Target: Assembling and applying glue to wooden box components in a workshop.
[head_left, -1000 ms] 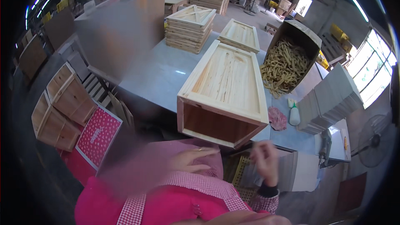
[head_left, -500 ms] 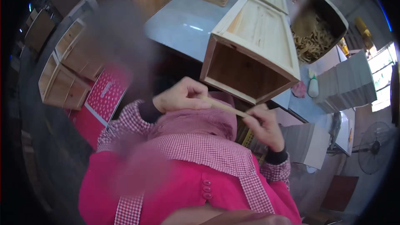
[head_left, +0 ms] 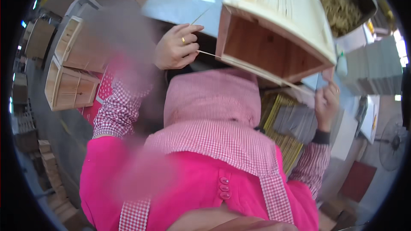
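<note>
A pale stretched band (head_left: pixel 295 86), which looks like a rubber band, runs between my hands along the lower front edge of a wooden box (head_left: pixel 278 17). My left hand (head_left: pixel 177 47), wearing a ring, is closed on one end, left of the box opening; a thin strand also sticks up past its fingers. My right hand (head_left: pixel 327 102) grips the other end near the box's lower right corner. The box lies on its side, its dark open end facing me. Whether the band touches the box edge I cannot tell.
The box rests on a blue-grey table (head_left: pixel 184 0). Behind it at right stands a bin (head_left: pixel 342 8) of tan bands. Stacked grey boards (head_left: pixel 372 68) and a white-green bottle (head_left: pixel 341 65) are at right. More wooden boxes (head_left: pixel 77 87) stand at left.
My hands have moved wide apart, left hand up and left, right hand right and up. The band between them is stretched much longer and thinner. The box appears closer.
</note>
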### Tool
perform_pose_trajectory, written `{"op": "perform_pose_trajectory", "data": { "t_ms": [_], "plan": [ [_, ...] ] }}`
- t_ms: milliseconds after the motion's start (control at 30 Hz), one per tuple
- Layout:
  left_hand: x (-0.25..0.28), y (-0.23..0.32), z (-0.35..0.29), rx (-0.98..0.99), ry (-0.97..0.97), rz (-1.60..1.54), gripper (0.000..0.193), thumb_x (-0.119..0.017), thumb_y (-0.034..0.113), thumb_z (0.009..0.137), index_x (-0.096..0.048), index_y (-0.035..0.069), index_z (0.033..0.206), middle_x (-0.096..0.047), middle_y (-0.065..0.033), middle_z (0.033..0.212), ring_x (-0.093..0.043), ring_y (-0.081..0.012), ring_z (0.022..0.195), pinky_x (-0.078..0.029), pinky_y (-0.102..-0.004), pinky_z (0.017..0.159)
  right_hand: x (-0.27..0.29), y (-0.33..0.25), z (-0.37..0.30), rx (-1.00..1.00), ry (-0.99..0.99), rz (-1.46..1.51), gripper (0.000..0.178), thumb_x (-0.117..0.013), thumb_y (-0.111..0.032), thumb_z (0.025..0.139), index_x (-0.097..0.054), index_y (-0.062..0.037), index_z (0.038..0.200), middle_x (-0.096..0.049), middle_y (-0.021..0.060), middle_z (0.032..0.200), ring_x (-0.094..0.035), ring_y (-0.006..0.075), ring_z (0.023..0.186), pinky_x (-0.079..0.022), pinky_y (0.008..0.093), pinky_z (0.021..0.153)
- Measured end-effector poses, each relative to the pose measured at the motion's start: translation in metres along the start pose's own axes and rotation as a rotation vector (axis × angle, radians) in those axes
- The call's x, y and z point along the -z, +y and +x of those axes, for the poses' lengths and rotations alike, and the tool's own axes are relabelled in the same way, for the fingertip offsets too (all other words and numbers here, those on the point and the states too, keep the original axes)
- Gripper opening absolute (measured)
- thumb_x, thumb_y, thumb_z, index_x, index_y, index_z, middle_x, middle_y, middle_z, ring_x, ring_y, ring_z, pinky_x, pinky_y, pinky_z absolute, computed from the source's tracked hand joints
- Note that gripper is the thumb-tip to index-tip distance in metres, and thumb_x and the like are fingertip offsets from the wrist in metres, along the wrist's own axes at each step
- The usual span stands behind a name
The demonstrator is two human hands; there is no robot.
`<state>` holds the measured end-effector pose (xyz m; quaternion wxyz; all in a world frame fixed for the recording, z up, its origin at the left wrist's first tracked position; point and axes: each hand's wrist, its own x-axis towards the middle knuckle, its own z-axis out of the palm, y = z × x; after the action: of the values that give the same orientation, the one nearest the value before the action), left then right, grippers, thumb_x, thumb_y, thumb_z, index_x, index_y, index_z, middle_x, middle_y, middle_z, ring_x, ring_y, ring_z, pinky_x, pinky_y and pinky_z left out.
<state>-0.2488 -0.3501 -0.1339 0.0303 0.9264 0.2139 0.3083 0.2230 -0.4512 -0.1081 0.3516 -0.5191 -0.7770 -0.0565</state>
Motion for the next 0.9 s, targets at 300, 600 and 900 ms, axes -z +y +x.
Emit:
{"op": "perform_pose_trajectory", "data": {
  "t_ms": [300, 600, 900],
  "plan": [
    [-0.068, -0.041, -0.024, 0.087, -0.164, 0.504, 0.042, -0.066, 0.01, 0.071, -0.061, 0.009, 0.113, -0.054, -0.0092, 0.123, -0.045, -0.0309, 0.126, -0.031, -0.05, 0.108, -0.104, 0.041, 0.001, 0.14, 0.022, -0.33, 0.01, -0.07, -0.005, 0.073, -0.06, -0.0041, 0.07, -0.064, 0.009, 0.091, -0.054, 0.0317, 0.11, -0.036, 0.0449, 0.095],
    [-0.022, -0.032, 0.021, -0.016, -0.23, 0.368, 0.04, -0.065, 0.006, 0.072, -0.062, 0.001, 0.112, -0.06, -0.0125, 0.118, -0.05, -0.0299, 0.122, -0.04, -0.0489, 0.1, -0.095, 0.036, 0.064, 0.108, 0.347, 0.006, 0.021, -0.071, -0.008, 0.072, -0.061, -0.002, 0.089, -0.059, 0.0139, 0.082, -0.059, 0.0317, 0.075, -0.048, 0.0408, 0.072],
    [0.047, 0.092, 0.234, -0.292, 0.162, 0.201, 0.04, -0.066, 0.011, 0.072, -0.061, 0.005, 0.111, -0.06, -0.0117, 0.115, -0.056, -0.0285, 0.112, -0.045, -0.0421, 0.092, -0.034, 0.026, 0.107, -0.01, 0.135, 0.458, 0.011, -0.063, -0.006, 0.081, -0.063, 0.0029, 0.089, -0.062, 0.0129, 0.078, -0.06, 0.0193, 0.069, -0.046, 0.0277, 0.06]
  ]
}}
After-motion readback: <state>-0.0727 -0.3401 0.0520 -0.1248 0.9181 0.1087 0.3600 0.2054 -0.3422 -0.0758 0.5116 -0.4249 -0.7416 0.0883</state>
